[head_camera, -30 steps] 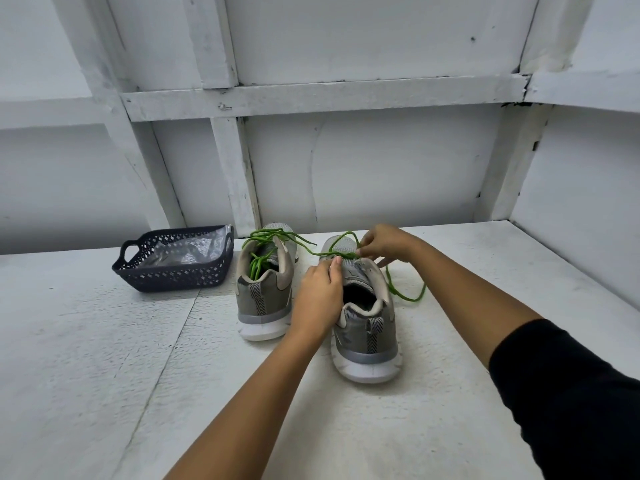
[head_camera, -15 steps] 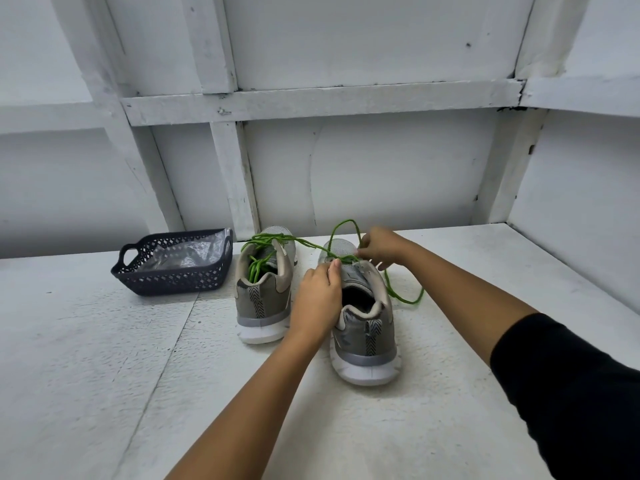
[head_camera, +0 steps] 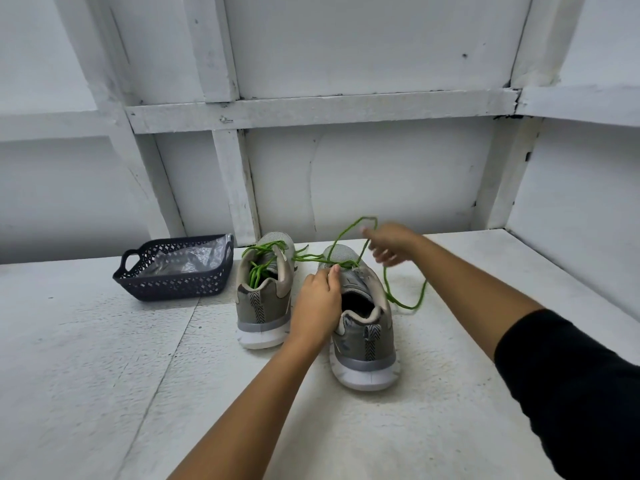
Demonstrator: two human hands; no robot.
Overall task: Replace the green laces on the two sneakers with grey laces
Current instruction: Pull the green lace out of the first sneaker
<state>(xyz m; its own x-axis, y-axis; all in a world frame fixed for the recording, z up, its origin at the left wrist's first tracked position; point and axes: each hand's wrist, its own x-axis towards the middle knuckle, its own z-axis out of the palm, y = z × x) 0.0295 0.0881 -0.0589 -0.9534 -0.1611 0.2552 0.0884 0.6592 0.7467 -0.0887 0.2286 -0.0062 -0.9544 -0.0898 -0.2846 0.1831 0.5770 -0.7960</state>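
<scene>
Plainly, the unlacing step is in hand on the right-hand sneaker [head_camera: 363,327]. It stands heel toward the camera on the white surface [head_camera: 104,375], just beside the left-hand sneaker [head_camera: 265,306]. The left hand [head_camera: 317,303] has its grip curled over the inner edge of the shoe's throat, thumb up against the eyelets, bracing it. The right hand [head_camera: 388,245] is up beyond the toe and blurred. Its grip looks pinched on the green lace [head_camera: 412,308] at the fingertips, the lower fingers hanging loose. The cord arcs up to that hand, and a long slack loop lies on the surface at the shoe's outer side.

What could go wrong, as I judge it: one strand runs across toward the left-hand sneaker, whose own lace [head_camera: 258,275] is piled in its opening — a hard pull could tangle the two cords or drag that shoe. A lace tip might also jam in an eyelet, and if the bracing hand slips, the light shoe could tip or skid.

The lace is a thin, round, limp cord. The uppers are grey-olive mesh with padded beige collars, herringbone heel tabs and thick white soles. The surface is rough, pebbled white paint. Near the left-hand sneaker stands a dark plastic basket [head_camera: 173,285] with lattice walls, holding crinkled clear plastic [head_camera: 187,259] — no grey laces can be made out.
</scene>
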